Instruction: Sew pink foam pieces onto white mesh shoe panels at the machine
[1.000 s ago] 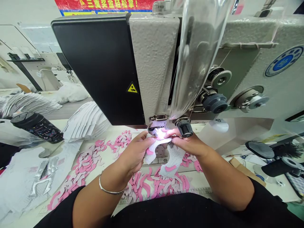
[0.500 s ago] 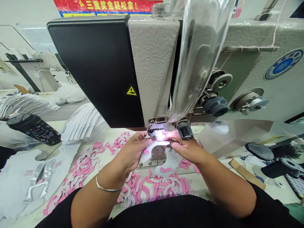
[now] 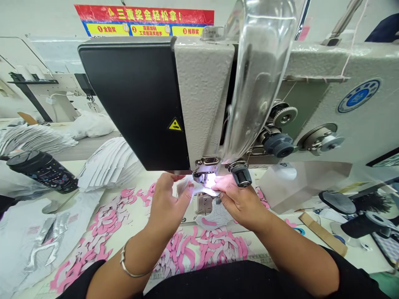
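Observation:
A white mesh fabric piece (image 3: 215, 216) with a pink patch (image 3: 208, 222) lies across the steel needle plate (image 3: 204, 203), and one end reaches under the lit presser foot (image 3: 204, 170) of the sewing machine (image 3: 202, 95). My right hand (image 3: 240, 200) pinches the mesh close to the foot. My left hand (image 3: 170, 201) is on the other side, its thumb pressing the mesh edge and its fingers raised behind it. The needle is hidden by the foot and my fingers.
Pink and pale foam crescents (image 3: 199, 245) lie scattered over the table. A stack of white mesh pieces (image 3: 109, 166) and a dark patterned bottle (image 3: 42, 172) stand at left. Silver pieces (image 3: 43, 245) rest on a white sheet. A clear plastic guard (image 3: 258, 74) rises above the foot.
The mesh has shifted left across the needle plate. My left fingers have spread and lifted from it. The whole view has tilted, showing more of the banner above the machine.

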`<state>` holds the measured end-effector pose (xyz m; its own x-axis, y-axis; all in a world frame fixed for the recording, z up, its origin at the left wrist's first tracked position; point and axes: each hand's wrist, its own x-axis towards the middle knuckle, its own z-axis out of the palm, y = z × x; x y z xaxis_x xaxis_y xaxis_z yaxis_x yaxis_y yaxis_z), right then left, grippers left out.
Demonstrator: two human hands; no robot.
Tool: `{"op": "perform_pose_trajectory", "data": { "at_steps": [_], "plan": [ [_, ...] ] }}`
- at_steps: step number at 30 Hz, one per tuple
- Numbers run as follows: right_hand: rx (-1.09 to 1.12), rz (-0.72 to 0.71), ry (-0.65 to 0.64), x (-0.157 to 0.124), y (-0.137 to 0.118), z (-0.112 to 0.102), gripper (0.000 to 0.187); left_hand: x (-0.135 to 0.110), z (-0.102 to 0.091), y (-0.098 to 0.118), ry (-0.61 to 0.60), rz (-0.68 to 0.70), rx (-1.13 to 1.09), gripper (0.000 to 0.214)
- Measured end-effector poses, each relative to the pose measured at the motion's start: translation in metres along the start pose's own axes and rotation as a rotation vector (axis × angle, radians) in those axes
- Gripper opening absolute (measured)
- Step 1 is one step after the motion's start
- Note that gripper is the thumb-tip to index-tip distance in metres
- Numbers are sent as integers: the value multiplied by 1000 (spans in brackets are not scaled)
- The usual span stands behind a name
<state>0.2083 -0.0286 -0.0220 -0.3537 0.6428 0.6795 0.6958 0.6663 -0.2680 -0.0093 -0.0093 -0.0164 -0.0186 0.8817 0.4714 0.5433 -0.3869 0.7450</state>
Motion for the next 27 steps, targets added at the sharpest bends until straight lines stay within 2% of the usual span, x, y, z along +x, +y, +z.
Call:
{"op": "perform_pose_trajectory", "data": {
  "at_steps": [1, 3, 5, 9, 13, 16, 19, 22, 24, 27],
  "plan": [
    [-19, -6, 8, -1, -2, 0, 28, -4, -2, 2, 75, 176, 130, 21],
    [-72, -22, 18, -2, -5, 1, 27, -12, -3, 6, 139, 489, 286, 18],
    [-132, -33, 19, -5, -9, 3, 27, -18, -2, 11, 104, 650, 369, 21],
    [-219, -11, -2, -10, -18, 7, 32, -22, 7, 15, 5, 642, 457, 27],
    [-254, -1, -47, -13, -25, 8, 33, -21, 11, 14, 10, 616, 467, 23],
    [-232, 3, -123, -8, -28, -3, 31, -18, 10, 13, 30, 634, 468, 21],
    [-202, 28, -253, 2, -24, -21, 28, -17, 9, 13, 40, 661, 451, 22],
    [-160, 77, -338, 7, -14, -30, 34, -16, 8, 12, 46, 672, 431, 24],
    [-104, 102, -322, 5, -6, -27, 39, -15, 8, 12, 55, 686, 421, 25],
    [-32, 101, -228, -2, 2, -14, 44, -15, 9, 12, 58, 699, 416, 25]
  ]
}}
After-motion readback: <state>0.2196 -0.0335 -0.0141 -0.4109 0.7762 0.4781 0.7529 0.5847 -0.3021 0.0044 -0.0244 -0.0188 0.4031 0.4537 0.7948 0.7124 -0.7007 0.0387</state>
